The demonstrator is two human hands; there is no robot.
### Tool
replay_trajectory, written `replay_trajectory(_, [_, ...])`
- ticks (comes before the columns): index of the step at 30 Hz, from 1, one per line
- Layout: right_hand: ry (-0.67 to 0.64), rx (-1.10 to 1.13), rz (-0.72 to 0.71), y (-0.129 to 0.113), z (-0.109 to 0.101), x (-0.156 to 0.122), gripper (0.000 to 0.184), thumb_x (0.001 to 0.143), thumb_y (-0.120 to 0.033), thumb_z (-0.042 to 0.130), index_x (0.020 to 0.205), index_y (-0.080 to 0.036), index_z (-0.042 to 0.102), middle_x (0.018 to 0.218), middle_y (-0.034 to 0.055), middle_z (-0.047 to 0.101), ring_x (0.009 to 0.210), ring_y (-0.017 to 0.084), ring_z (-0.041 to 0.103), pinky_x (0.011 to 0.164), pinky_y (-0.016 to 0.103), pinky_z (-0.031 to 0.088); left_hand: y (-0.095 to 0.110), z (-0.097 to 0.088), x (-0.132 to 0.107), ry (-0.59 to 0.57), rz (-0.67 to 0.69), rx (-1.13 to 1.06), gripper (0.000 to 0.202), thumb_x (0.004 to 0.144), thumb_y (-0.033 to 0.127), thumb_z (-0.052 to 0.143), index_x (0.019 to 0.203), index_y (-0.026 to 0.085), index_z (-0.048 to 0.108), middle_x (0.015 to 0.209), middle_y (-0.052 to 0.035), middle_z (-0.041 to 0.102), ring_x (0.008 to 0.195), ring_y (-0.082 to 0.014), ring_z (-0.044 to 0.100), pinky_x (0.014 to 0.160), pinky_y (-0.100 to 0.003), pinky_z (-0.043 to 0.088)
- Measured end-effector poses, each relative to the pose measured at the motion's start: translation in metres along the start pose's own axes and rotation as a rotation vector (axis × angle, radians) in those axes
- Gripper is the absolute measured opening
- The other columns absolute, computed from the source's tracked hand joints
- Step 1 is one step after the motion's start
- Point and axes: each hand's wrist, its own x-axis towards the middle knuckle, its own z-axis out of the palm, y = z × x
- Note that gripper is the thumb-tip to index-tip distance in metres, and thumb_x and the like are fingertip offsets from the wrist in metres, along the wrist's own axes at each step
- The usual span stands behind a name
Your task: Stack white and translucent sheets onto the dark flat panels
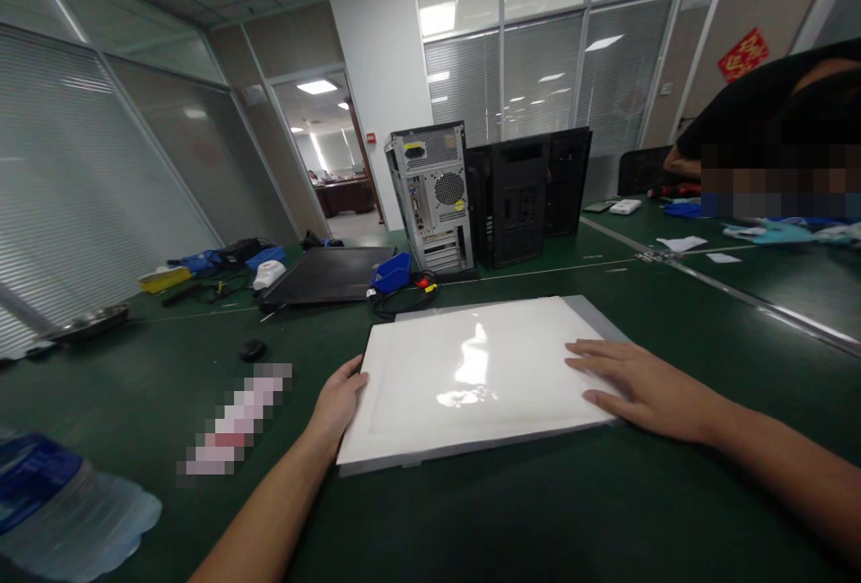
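Note:
A flat, glossy white panel [417,377] lies in front of me on the green table, with ceiling light reflected on its surface. At its back right corner, the edge of a greyish translucent sheet [595,318] sticks out from underneath. My left hand [340,408] grips the panel's left edge, thumb on top and fingers around the side. My right hand [639,386] rests with spread fingers on the right side of the panel, touching its surface. What lies beneath the panel is mostly hidden.
Behind the panel stand a grey computer tower [437,206] and black cases [517,202]. A dark flat screen [329,276], blue bin [392,274] and cables lie back left. A small black object [252,350] and large water bottle [67,511] are left. Another person [760,117] leans over at right.

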Motion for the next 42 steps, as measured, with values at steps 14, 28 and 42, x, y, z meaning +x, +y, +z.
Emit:
replay_trajectory(14, [0.044,0.049,0.018,-0.009,-0.002,0.003,0.055,0.087,-0.059,0.042,0.137,-0.035,0.046,0.146,-0.0007,0.040,0.134,0.026,0.036,0.110,0.051,0.032,0.008,0.001,-0.011,-0.039,-0.026,-0.037,0.067,0.070,0.000,0.053,0.135,0.014,0.050,0.101,-0.0093,0.074,0.057,-0.0153,0.066,0.054,-0.025,0.050])
replay_trajectory(28, [0.061,0.040,-0.026,-0.015,0.002,0.002,0.058,0.086,-0.060,0.044,0.137,-0.033,0.047,0.145,0.0024,0.041,0.132,0.029,0.038,0.109,0.054,0.032,0.006,-0.001,-0.007,-0.066,0.009,-0.036,0.051,0.084,0.011,0.055,0.134,0.012,0.049,0.090,-0.0103,0.073,0.057,-0.0132,0.064,0.054,-0.022,0.049])
replay_trajectory(42, [0.081,0.009,-0.023,-0.047,0.007,0.008,0.061,0.089,-0.058,0.041,0.143,-0.031,0.039,0.149,0.0024,0.034,0.136,0.027,0.032,0.112,0.052,0.028,-0.001,-0.002,0.001,-0.062,0.019,-0.050,0.049,0.084,0.009,0.052,0.133,0.013,0.050,0.096,-0.0111,0.073,0.057,-0.0121,0.064,0.055,-0.022,0.050])
